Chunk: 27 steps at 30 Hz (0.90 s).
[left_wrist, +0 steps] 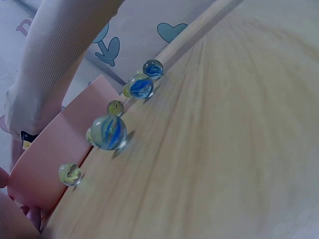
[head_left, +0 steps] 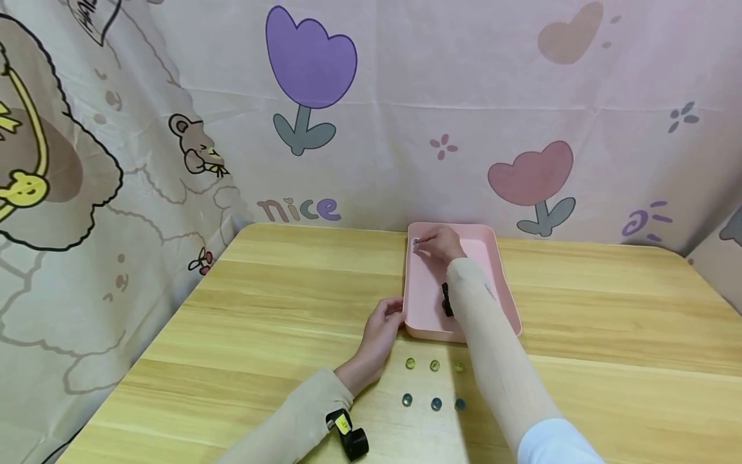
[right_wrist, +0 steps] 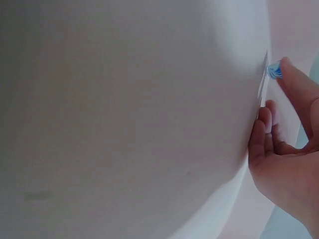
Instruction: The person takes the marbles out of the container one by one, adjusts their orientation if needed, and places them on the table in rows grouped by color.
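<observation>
My right hand (head_left: pixel 443 243) reaches over the pink tray (head_left: pixel 426 283) to its far left corner. Thumb and fingertip pinch a clear marble with blue swirls (right_wrist: pixel 275 70), while the other fingers curl beside the tray surface. At the tray's near left corner, my left hand (head_left: pixel 375 338) touches the outside of the wall with its fingers. In front of the tray stand two rows of marbles: three yellow-green ones, such as this marble (head_left: pixel 410 363), and nearer to me three blue ones, such as this marble (head_left: pixel 437 404). The left wrist view shows their swirls up close, including a blue marble (left_wrist: pixel 109 132).
The wooden table (head_left: pixel 301 283) extends to both sides of the tray. Behind it hangs a printed cloth (head_left: pixel 394 148) with flowers, close to the tray's far edge. A black wrist camera (head_left: pixel 353 443) sits on my left sleeve, another camera (head_left: pixel 446 300) on the right.
</observation>
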{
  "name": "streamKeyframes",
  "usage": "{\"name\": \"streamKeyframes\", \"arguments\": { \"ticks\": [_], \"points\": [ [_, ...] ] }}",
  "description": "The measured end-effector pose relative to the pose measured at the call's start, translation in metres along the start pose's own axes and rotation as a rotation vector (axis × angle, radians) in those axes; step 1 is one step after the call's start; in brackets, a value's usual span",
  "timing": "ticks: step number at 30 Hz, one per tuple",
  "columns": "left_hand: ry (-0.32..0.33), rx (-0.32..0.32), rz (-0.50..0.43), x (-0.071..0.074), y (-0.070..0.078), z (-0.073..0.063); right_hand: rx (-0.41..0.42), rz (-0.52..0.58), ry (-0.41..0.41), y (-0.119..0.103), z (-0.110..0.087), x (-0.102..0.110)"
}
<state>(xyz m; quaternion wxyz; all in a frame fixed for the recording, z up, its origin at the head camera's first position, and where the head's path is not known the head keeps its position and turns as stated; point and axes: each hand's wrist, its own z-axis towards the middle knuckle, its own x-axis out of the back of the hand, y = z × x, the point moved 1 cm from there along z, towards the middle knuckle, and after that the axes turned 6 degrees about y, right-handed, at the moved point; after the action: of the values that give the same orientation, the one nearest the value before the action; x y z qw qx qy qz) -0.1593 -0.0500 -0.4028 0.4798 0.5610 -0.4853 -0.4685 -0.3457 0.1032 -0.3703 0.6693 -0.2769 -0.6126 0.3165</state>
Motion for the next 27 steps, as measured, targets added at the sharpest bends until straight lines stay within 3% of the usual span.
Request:
{"name": "streamKeyframes", "arguments": {
  "ticks": [3, 7, 11, 18, 22, 27],
  "points": [
    [-0.004, -0.001, 0.001, 0.000, -0.001, -0.001, -0.030, 0.112, 0.002, 0.007, 0.000, 0.001],
    [-0.008, 0.005, -0.004, -0.001, -0.001, -0.002, -0.133, 0.312, 0.007, 0.014, -0.001, 0.002],
    [-0.006, 0.013, -0.003, 0.000, -0.002, -0.003, -0.206, 0.407, 0.009, 0.014, -0.002, 0.005],
    [-0.006, 0.000, -0.002, -0.001, -0.002, -0.003, -0.150, 0.582, -0.046, 0.000, 0.000, 0.023],
    [0.000, 0.004, 0.006, -0.001, -0.001, -0.002, -0.102, 0.610, -0.094, -0.011, 0.001, 0.038],
    [0.005, 0.000, 0.009, -0.001, 0.001, -0.002, -0.080, 0.656, -0.097, -0.023, 0.000, 0.054]
  ]
}}
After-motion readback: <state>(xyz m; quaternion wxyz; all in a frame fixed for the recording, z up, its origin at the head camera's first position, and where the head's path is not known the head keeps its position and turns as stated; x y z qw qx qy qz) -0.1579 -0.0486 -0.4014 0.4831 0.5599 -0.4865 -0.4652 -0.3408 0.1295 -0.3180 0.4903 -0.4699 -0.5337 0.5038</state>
